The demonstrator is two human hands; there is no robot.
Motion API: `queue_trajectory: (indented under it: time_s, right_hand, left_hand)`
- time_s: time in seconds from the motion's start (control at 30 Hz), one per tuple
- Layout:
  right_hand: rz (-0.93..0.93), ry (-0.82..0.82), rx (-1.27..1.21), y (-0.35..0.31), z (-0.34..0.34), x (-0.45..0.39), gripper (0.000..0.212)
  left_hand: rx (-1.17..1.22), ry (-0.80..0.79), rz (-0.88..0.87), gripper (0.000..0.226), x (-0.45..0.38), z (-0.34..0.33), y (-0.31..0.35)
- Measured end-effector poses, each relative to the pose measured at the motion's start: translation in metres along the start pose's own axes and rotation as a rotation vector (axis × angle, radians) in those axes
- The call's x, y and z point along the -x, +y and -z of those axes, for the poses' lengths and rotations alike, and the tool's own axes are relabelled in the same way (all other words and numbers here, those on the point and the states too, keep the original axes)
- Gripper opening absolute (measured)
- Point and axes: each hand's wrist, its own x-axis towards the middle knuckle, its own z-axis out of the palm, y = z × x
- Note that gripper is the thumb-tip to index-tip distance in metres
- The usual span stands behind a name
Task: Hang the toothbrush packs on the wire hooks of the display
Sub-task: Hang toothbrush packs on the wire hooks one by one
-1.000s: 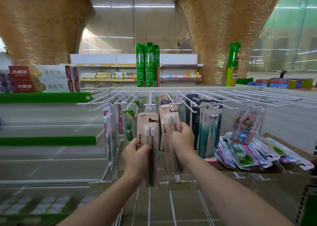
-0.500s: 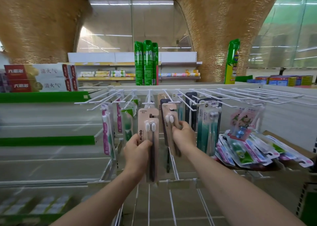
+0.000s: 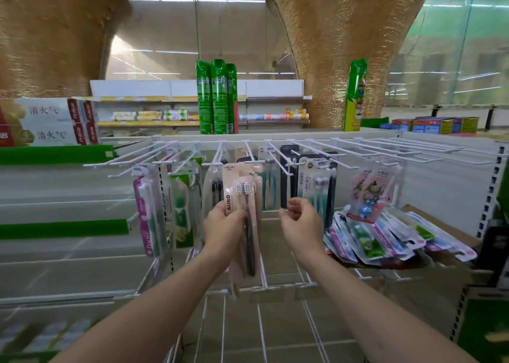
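The left hand [image 3: 224, 226] grasps a pink toothbrush pack [image 3: 242, 197] below the wire hooks [image 3: 259, 153]; at 3 o'clock the right hand [image 3: 298, 222] hangs loosely curled, holding nothing.

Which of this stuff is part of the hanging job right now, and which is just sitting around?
Job:
left hand gripping the pink AUBO pack
right hand, holding nothing
white wire hooks
loose pile of packs on the right

Lying about:
green spray cans
toothpaste boxes
boxes at far right
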Motion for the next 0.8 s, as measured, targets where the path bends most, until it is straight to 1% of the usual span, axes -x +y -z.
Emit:
queue_trajectory:
  time_s: [0.1,0.2,0.33,0.37,0.43,0.47,0.53,0.6,0.63,0.67,0.73,0.8]
  right_hand:
    - [0.018,0.044,0.002,0.003,0.008,-0.001,0.017]
    - [0.032,0.091,-0.014,0.003,0.017,-0.005,0.014]
    - [0.031,0.217,-0.021,0.003,0.025,-0.012,0.011]
    - [0.035,0.255,0.016,0.004,0.027,-0.016,0.014]
    - [0.028,0.293,0.123,0.008,0.031,-0.027,0.031]
    - [0.016,0.282,0.172,0.011,0.033,-0.033,0.044]
    - [0.003,0.210,0.243,0.016,0.037,-0.043,0.069]
    - [-0.022,0.141,0.268,0.023,0.037,-0.050,0.083]
    - [-0.052,0.120,0.258,0.026,0.037,-0.052,0.083]
    - [-0.088,0.110,0.237,0.029,0.035,-0.054,0.078]
    - [-0.133,0.128,0.212,0.036,0.033,-0.058,0.059]
    - [-0.144,0.150,0.180,0.039,0.033,-0.062,0.040]
  left_hand:
    - [-0.008,-0.021,-0.009,0.015,-0.002,-0.003,0.003]
    - [-0.046,-0.063,-0.005,0.016,-0.004,-0.009,0.006]
    - [-0.117,-0.066,0.050,0.011,-0.010,-0.016,0.003]
    - [-0.141,-0.069,0.057,0.010,-0.011,-0.016,0.002]
    - [-0.181,-0.070,0.043,0.010,-0.012,-0.014,-0.001]
    - [-0.192,-0.049,0.024,0.014,-0.014,-0.013,-0.004]
    - [-0.187,0.051,-0.022,0.017,-0.013,-0.009,-0.006]
    - [-0.157,0.146,-0.056,0.020,-0.010,-0.006,-0.007]
    - [-0.160,0.179,-0.074,0.022,-0.010,-0.005,-0.007]
    - [-0.173,0.198,-0.095,0.023,-0.010,-0.004,-0.008]
    - [-0.212,0.185,-0.139,0.018,-0.007,-0.004,-0.007]
    - [-0.258,0.122,-0.182,0.011,-0.005,-0.006,-0.007]
